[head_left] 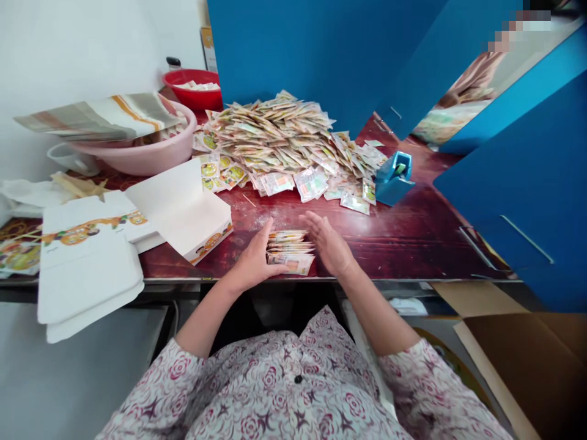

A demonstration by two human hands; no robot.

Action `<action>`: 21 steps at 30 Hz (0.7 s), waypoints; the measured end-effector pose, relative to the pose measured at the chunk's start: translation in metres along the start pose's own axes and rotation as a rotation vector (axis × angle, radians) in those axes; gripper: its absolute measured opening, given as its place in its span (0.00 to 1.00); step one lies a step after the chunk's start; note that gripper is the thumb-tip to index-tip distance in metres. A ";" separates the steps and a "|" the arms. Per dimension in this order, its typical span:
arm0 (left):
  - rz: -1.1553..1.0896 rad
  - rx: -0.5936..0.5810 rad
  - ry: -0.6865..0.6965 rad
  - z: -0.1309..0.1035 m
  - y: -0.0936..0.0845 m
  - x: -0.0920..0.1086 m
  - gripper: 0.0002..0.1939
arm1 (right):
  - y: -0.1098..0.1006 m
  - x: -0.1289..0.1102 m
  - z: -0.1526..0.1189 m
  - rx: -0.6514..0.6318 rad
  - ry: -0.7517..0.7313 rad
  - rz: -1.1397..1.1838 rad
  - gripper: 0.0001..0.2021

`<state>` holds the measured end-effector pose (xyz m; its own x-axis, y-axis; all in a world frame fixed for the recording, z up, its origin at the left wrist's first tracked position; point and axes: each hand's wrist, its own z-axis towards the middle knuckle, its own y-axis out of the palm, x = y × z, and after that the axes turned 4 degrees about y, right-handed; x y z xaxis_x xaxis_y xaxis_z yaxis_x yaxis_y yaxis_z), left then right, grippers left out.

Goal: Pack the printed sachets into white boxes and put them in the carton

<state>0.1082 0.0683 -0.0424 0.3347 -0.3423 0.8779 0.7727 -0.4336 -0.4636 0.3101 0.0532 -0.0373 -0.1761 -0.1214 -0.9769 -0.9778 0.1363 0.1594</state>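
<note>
A row of small flat packets [291,250] stands on edge on the dark red table [394,244], near its front edge. At the row's left side is my left hand [255,258], its thumb apart from its fingers and lying against the front packet. My right hand [329,244] is at the right side of the row, fingers stretched out and palm facing the packets. Beyond my hands rises a large heap of similar packets [275,137]. An unfolded white box [183,211] with an orange printed side stands left of my hands.
Flat white cartons [87,263] overhang the table edge at left. Behind them are a pink basin [147,153] with a striped cloth and a red basin [192,91]. A blue tape dispenser [394,178] and blue panels [527,183] stand right; a person's hand shows beyond.
</note>
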 end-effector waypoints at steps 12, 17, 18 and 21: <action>0.131 0.006 0.034 0.002 -0.015 -0.010 0.63 | 0.028 0.010 -0.006 0.088 -0.170 -0.417 0.26; 0.149 0.005 0.077 0.005 -0.014 -0.008 0.62 | 0.004 -0.038 0.016 -0.338 -0.293 -0.952 0.30; 0.151 0.003 0.091 0.006 -0.014 -0.009 0.62 | 0.005 -0.046 0.020 -0.417 -0.324 -1.067 0.35; 0.145 -0.009 0.095 0.007 -0.016 -0.011 0.61 | 0.019 -0.058 0.028 -0.625 -0.352 -1.380 0.50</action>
<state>0.0956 0.0846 -0.0437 0.3892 -0.4792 0.7867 0.7148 -0.3816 -0.5860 0.3046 0.0900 0.0186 0.8149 0.4377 -0.3799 -0.2599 -0.3099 -0.9146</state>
